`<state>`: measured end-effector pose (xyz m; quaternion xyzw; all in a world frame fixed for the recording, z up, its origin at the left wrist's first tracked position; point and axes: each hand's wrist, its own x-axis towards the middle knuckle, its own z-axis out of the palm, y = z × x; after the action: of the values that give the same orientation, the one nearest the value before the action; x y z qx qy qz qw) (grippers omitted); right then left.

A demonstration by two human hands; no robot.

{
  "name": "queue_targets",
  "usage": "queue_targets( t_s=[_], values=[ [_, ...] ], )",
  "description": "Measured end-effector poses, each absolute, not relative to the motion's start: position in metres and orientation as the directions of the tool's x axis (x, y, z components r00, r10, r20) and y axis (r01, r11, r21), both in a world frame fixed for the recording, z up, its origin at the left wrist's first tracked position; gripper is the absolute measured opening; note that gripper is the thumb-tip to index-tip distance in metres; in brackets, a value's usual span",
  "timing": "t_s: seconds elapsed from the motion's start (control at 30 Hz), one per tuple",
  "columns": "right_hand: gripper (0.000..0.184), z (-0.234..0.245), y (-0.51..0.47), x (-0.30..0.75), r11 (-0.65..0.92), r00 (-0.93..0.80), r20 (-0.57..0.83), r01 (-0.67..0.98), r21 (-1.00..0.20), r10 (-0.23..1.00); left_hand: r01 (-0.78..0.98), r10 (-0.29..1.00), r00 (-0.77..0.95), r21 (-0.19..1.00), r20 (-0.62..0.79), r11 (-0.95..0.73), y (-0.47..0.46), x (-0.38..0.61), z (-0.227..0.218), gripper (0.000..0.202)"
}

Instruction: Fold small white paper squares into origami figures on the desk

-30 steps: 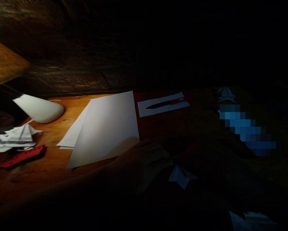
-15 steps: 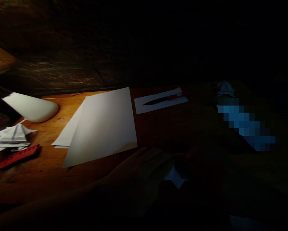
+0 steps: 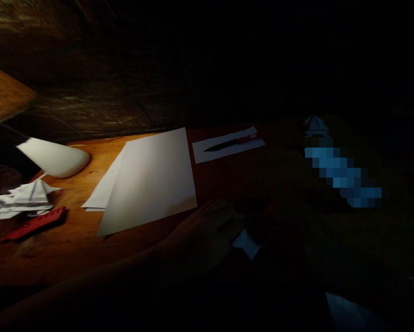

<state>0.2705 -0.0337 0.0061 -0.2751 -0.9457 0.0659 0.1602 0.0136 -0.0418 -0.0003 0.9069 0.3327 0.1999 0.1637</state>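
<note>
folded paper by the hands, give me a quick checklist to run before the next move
1. Left hand at the folded paper: ok, fingers right by it.
2. Right hand grip: cannot tell, too dark.
3. Light on the folded paper: not ok, it sits in deep shadow.
4. Creases lined up: cannot tell, partly hidden and dim.
5. Knife away from both hands: ok, it lies on a paper strip beyond them.
</note>
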Motion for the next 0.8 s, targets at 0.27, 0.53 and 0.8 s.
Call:
queue_targets(
  t_s=[0.27,0.53,0.8],
  values=[
    [0.026,0.002,-0.042,0.262,0.804,-0.741,0.316,0.566,-0.184,0.593,0.542,0.647,0.729,0.39,0.224,-0.745,-0.044,0.012,-0.001,0.018],
    [0.024,0.013,-0.048,0.257,0.8,-0.741,0.313,0.585,-0.135,0.594,0.557,0.623,0.743,0.292,0.243,-0.778,-0.048,0.018,0.009,0.012],
    [0.027,0.014,-0.049,0.26,0.806,-0.759,0.282,0.578,-0.123,0.587,0.572,0.678,0.688,0.381,0.259,-0.726,-0.046,0.023,0.006,0.02]
  ],
)
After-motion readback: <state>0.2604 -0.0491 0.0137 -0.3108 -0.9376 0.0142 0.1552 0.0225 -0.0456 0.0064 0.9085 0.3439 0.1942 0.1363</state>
